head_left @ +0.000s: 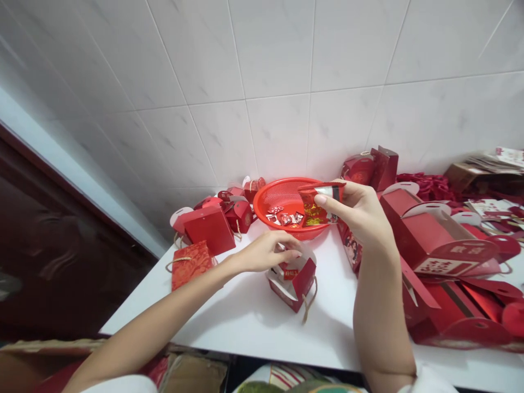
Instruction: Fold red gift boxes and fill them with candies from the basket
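A small red box (301, 284) with a twine handle stands with its top open on the white table (254, 327), red packets visible inside it. My left hand (270, 252) is at its upper left edge, fingers curved over the opening; whether anything is between the fingertips is hidden. Raised over the right side of a red plastic basket (266, 191), my right hand (354, 210) grips a red and gold packet (319, 213) between thumb and fingers. Small wrapped sweets (286, 218) lie in the basket.
Several red boxes (210, 226) stand at the left, beside an orange-red patterned box (190, 265). Larger open red boxes (446, 256) are piled at the right. A tiled wall (278, 131) rises behind.
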Motion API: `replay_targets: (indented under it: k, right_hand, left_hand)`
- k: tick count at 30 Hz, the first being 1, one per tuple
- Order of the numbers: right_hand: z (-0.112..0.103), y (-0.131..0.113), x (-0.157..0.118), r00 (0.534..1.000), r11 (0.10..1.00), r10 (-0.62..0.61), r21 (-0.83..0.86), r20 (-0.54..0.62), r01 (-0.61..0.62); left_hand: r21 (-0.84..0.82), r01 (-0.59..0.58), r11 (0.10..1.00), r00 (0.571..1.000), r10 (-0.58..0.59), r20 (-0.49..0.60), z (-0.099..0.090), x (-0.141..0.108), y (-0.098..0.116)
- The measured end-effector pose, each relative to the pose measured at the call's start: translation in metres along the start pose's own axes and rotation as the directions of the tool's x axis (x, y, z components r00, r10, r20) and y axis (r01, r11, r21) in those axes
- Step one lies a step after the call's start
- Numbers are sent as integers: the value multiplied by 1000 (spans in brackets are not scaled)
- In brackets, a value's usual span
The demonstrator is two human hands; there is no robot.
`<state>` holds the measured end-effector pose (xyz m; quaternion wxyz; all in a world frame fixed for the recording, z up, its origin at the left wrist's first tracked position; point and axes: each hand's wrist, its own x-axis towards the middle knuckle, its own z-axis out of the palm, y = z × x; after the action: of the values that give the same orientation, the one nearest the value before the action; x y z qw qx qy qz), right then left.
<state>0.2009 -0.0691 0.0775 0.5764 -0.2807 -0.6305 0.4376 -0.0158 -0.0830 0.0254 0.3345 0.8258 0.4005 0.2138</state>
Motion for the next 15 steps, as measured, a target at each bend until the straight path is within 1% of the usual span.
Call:
replay_targets:
  k: [3, 4, 6, 8, 10, 12, 15]
  right_hand:
    - [3, -1, 0, 999, 1000, 13, 2, 41, -13]
    - [4, 0, 1, 998, 1000, 20, 3, 53, -20]
    - [8, 3, 3, 996, 1000, 29, -4, 83, -29]
    - [13, 8, 6, 991, 998, 31, -53, 134, -24]
    - [19, 15, 7, 976, 990, 35, -140, 213, -5]
    - [27, 23, 7, 950, 975, 39, -218, 310, 32]
    - [37, 37, -1, 905, 943, 39, -315, 424, 107]
  left_hand:
    - [92, -16, 996, 992, 27, -121, -4, -11, -3]
    - [130, 8, 991, 988, 12, -154, -5, -15, -4]
    - [182, 97, 979, 983, -65, -173, -5, -24, -5]
    - [197, 201, 959, 973, -174, -149, -4, -32, -7]
    - [171, 278, 945, 959, -263, -103, -2, -38, -10]
    - [91, 300, 950, 954, -296, -49, -1, -41, -14]
    - [-34, 281, 959, 960, -281, 8, -1, -41, -20]
